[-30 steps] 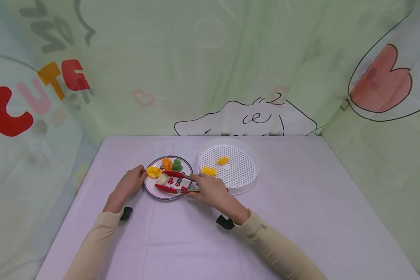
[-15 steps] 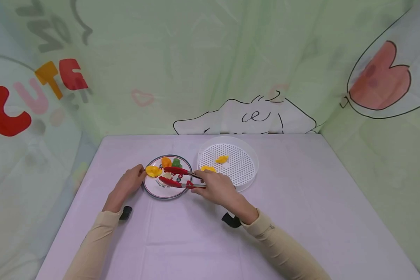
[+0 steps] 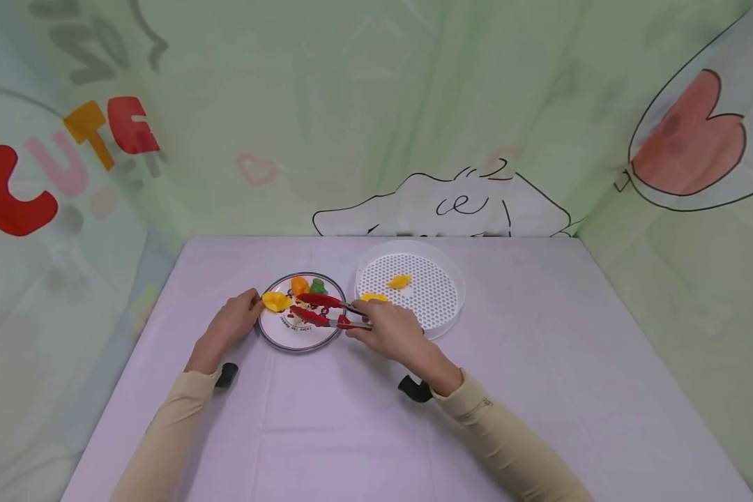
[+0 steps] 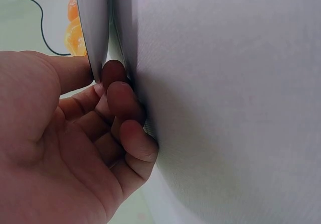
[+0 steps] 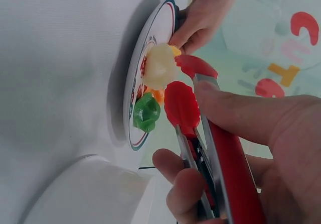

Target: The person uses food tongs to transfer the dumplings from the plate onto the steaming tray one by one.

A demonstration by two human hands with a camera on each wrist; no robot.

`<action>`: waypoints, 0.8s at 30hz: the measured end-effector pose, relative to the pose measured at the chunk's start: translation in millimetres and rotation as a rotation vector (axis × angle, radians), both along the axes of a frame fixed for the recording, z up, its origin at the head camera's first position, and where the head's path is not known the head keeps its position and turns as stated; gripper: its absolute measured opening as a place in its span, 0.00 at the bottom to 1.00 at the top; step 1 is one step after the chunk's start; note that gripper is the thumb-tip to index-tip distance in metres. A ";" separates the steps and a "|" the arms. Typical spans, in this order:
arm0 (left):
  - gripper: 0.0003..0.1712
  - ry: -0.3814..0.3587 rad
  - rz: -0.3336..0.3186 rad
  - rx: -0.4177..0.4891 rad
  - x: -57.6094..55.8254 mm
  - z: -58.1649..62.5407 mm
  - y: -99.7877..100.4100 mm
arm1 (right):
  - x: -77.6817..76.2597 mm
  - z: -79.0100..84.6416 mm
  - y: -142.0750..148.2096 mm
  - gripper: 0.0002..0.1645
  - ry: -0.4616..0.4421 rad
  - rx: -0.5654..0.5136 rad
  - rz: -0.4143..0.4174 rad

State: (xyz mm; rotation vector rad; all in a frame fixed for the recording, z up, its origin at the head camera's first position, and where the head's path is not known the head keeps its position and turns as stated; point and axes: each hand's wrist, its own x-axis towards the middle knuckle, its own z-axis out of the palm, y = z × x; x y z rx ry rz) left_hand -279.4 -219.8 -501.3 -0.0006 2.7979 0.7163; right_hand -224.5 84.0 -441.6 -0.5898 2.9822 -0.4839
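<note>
My left hand [image 3: 232, 324] pinches the left rim of a white plate [image 3: 298, 340] with a dark edge; in the left wrist view the thumb lies over the rim and curled fingers beneath it. My right hand [image 3: 394, 329] grips red-tipped metal tongs [image 3: 316, 301], which reach over the plate from the right. Their tips stand apart, close to a cream-coloured rounded piece [image 5: 159, 68]; whether they touch it I cannot tell. The plate also bears a yellow pepper-like piece [image 3: 276, 301], an orange one [image 3: 300, 285] and a green one [image 3: 318, 286].
Right of the plate stands a round white tray [image 3: 429, 307] with a perforated floor. Two yellow pieces lie in it, one [image 3: 399, 282] near the middle, the other [image 3: 374, 298] partly behind my right hand. A pale cloth covers the table [image 3: 339, 432]; printed curtains [image 3: 351, 104] surround it.
The tongs have shifted a little right and back, and their tips have drawn closer together over the cream-coloured piece. My left hand stays at the plate's rim.
</note>
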 end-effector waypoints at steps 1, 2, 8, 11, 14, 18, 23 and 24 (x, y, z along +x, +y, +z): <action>0.14 -0.002 0.002 0.000 -0.1 -0.3 0.3 | -0.3 0.4 0.0 0.30 0.004 -0.004 -0.003; 0.13 -0.003 0.004 -0.001 0.0 -0.7 0.3 | -0.7 0.7 -0.1 0.29 0.007 -0.006 -0.005; 0.14 -0.006 0.008 -0.004 -1.6 -2.6 -0.2 | -2.3 1.3 -0.5 0.29 0.005 -0.011 -0.004; 0.14 -0.004 0.010 -0.002 -2.5 -4.1 -1.4 | -2.1 0.6 -0.9 0.30 -0.015 -0.019 0.008; 0.13 0.004 0.007 0.001 -3.2 -5.0 -2.1 | -2.0 -2.9 -1.4 0.31 -0.042 -0.010 0.017; 0.13 0.011 -0.001 0.004 -2.6 -4.5 -1.9 | -1.7 -9.5 -1.8 0.29 -0.039 0.016 0.036; 0.12 0.012 0.002 0.008 -1.1 -2.1 -1.0 | -0.7 -12.6 -2.5 0.24 0.005 0.031 0.048; 0.13 0.014 0.004 0.009 -1.0 -1.7 -0.8 | -0.3 -12.2 -2.8 0.26 0.001 0.032 0.048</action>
